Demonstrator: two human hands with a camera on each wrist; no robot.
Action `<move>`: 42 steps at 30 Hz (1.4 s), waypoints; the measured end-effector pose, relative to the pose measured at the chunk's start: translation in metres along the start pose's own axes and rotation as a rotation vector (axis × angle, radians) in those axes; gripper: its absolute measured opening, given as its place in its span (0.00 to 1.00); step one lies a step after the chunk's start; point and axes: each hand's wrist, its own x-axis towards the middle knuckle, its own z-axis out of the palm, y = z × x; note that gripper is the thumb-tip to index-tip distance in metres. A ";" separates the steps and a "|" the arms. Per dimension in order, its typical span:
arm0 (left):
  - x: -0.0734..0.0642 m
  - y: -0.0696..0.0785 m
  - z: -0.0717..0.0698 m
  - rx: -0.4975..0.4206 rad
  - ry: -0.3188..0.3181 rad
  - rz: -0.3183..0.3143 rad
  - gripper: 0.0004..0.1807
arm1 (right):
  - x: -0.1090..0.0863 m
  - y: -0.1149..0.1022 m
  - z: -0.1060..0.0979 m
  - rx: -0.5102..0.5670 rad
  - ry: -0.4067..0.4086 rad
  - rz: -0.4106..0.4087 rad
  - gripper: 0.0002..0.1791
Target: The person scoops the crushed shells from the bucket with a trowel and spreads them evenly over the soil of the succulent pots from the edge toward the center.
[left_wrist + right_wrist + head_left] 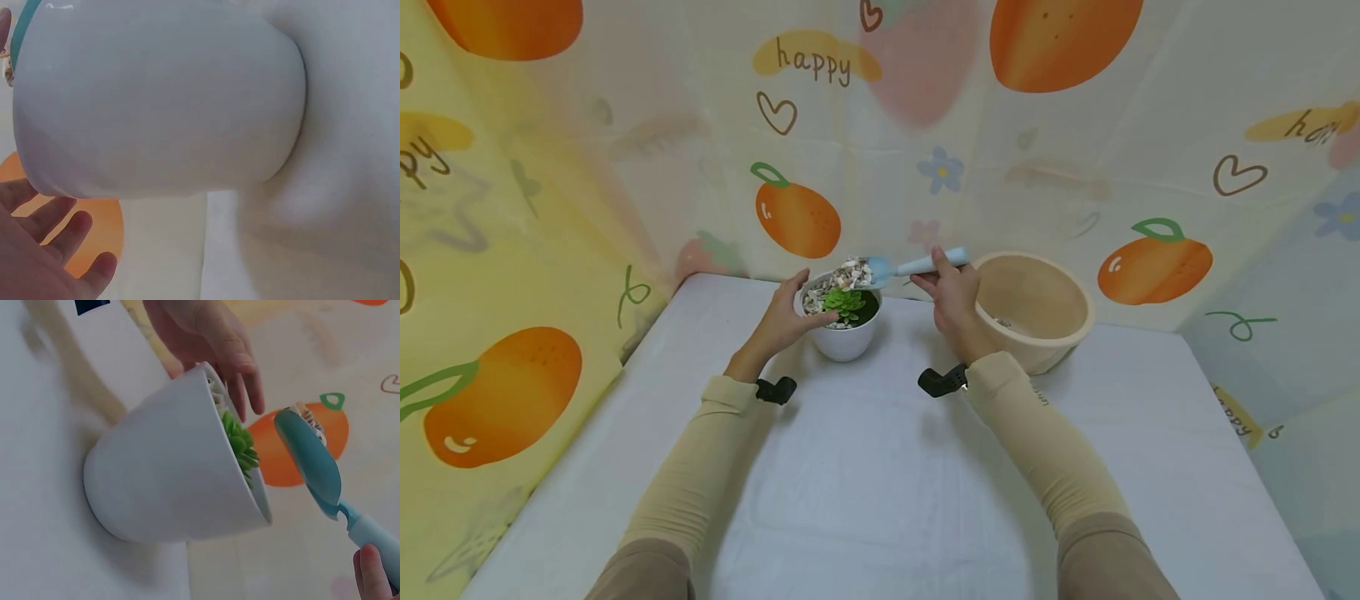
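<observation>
A white pot (844, 342) stands on the table, holding a green succulent (845, 306) with pale pebbles on its left side and dark soil at the right. My left hand (784, 318) is at the pot's left rim, thumb on the near side and the other fingers behind; in the left wrist view its fingers (70, 234) are loosely extended beside the pot wall. My right hand (955, 300) grips the light handle of a small blue trowel (312, 459). Its scoop carries a heap of pebbles (853, 273) over the far rim, above the succulent.
A large beige pot (1037, 333) stands right of my right hand, with a few small bits at its bottom. White cloth covers the table (865, 500). A fruit-patterned curtain (880, 167) hangs right behind the table's back edge and along the left side.
</observation>
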 end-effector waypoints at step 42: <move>-0.013 -0.009 0.016 0.011 0.037 -0.092 0.62 | 0.001 0.031 -0.002 -0.080 -0.069 -0.099 0.05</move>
